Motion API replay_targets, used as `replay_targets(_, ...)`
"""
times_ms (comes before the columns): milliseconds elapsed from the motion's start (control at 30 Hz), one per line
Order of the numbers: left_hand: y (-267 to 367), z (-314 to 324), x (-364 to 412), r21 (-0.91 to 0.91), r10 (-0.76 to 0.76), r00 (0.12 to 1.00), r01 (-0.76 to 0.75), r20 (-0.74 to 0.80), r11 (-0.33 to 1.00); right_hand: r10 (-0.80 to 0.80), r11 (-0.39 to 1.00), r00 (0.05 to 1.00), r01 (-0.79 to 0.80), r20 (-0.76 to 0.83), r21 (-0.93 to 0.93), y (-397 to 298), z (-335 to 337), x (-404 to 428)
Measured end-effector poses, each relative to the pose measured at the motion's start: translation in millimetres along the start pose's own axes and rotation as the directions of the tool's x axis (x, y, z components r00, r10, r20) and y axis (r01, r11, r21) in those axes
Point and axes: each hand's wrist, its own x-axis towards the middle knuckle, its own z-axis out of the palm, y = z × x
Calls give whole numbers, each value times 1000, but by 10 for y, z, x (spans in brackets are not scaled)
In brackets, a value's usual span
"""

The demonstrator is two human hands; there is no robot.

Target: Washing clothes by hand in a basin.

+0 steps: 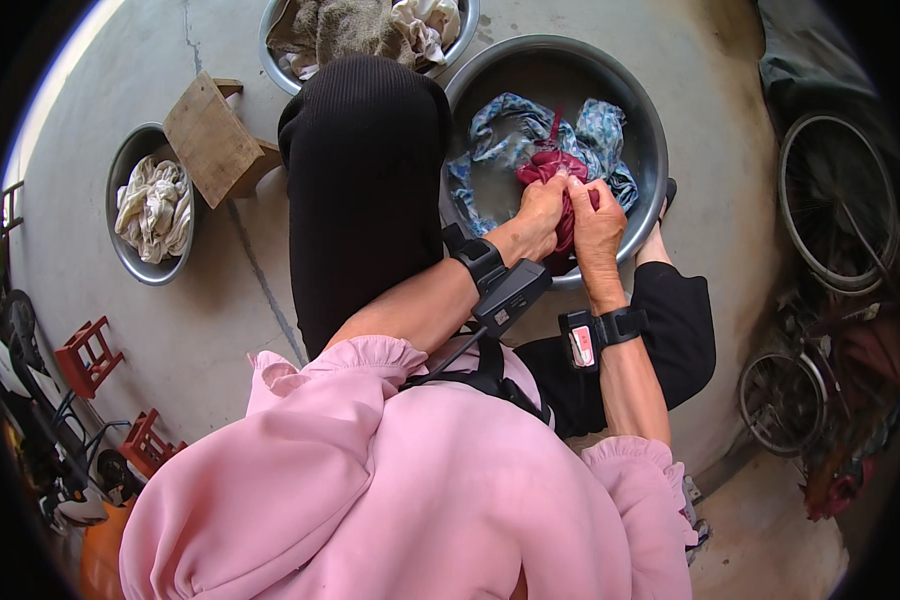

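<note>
A wet dark red cloth [555,164] is gripped between my left hand [538,212] and my right hand [598,225], side by side with the thumbs nearly touching. Both are over the near part of a large round metal basin [656,142]. Part of the red cloth hangs down between the hands, and a thin red strip lies beyond them. Blue and white patterned fabric [600,126] curls around in the water of the basin. My palms and some fingertips are hidden from view.
Another metal basin [270,64] with a grey-brown towel [341,34] and pale cloths stands beyond my knee. At the left are a wooden stool [210,139] and a smaller basin [112,217] of whitish cloths [154,210]. Bicycle wheels [838,202] stand at the right.
</note>
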Motion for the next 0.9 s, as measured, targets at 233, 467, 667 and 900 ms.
replay_targets(233,-60,18,-144,-4,-109,989,109,97,994,-85,996,994,86,-74,3,-96,-1,-61)
replay_targets(467,95,-108,-205,194,-29,1000,27,5,981,58,959,998,-62,-24,-278,529,-75,254)
replay_targets(667,188,-416,-49,449,41,938,126,-344,884,-197,973,937,223,287,-61,870,236,145)
replay_targets(900,258,-566,-26,460,50,961,84,-272,884,43,870,838,236,543,-432,1301,1007,7)
